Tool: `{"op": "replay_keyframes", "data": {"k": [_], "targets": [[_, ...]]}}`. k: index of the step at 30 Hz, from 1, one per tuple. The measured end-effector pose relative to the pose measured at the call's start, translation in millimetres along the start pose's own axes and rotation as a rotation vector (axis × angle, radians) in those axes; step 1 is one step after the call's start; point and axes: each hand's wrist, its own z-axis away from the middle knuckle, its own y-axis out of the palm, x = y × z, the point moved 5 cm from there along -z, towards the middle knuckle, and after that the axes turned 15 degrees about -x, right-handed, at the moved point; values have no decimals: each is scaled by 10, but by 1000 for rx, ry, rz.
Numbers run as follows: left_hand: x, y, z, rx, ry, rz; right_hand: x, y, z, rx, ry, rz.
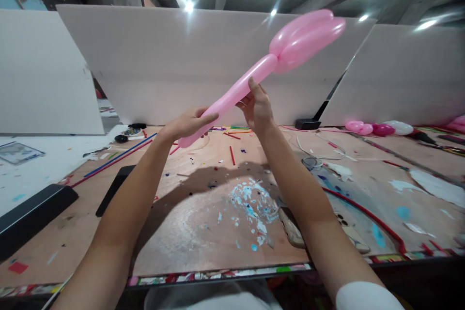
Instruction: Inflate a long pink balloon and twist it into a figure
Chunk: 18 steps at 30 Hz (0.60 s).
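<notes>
A long pink modelling balloon (234,95) is held up slantwise above the table. Its upper right end is twisted into a bundle of fat loops, while the rest is a straight tube running down to the left. Near the tube's lower end, my left hand (191,123) is closed around it, thumb on top. Higher up, below the twist, my right hand (257,104) grips the tube from beneath with the thumb against its side. Some fingers of both hands are hidden behind the balloon.
White boards (181,68) stand behind the wooden table (203,237). Paint flecks, sticks and balloon scraps litter the top. A phone (291,227) lies near my right forearm, with a red uninflated balloon (370,210) beyond. Black bars (36,215) lie left; small inflated balloons (383,169) sit back right.
</notes>
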Motion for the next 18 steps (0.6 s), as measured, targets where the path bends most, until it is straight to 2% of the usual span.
{"op": "replay_keyframes", "data": {"k": [4, 6, 9, 12, 18], "targets": [[-42, 183, 10, 26, 14, -11, -195, 146, 178, 10, 220, -156], [-96, 250, 20, 24, 54, -59, -266, 181, 237, -37, 265, -216], [-182, 288, 41, -4, 113, -127, -301, 169, 248, -118, 255, -264], [-236, 295, 59, -40, 145, -162, -283, 151, 227, -130, 261, -292], [-208, 325, 52, -72, 131, -193, -240, 122, 211, -157, 239, -240]]}}
